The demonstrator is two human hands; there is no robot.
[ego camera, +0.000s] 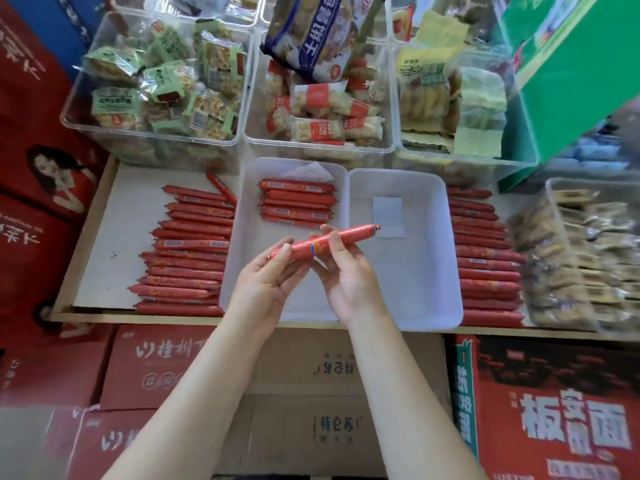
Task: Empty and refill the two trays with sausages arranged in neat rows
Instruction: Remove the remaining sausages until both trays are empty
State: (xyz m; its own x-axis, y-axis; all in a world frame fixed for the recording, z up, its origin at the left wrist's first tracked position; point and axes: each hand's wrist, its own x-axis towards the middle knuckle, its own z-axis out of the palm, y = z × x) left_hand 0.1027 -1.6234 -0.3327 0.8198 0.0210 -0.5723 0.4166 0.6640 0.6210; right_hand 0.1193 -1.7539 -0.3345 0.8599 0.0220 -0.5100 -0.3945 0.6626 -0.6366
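We have one view only, from a wide-angle camera on the person's head, looking forward and steeply down. Both forearms enter from the bottom edge; the left hand (265, 277) and right hand (348, 271) meet near the middle of the frame, close to the lens. Just beyond the hands lies a shelf (93, 237); farther beyond it, near the top edge, sit bins (152, 136). Straight edges bow toward the sides of the frame. No second view shares this scene.
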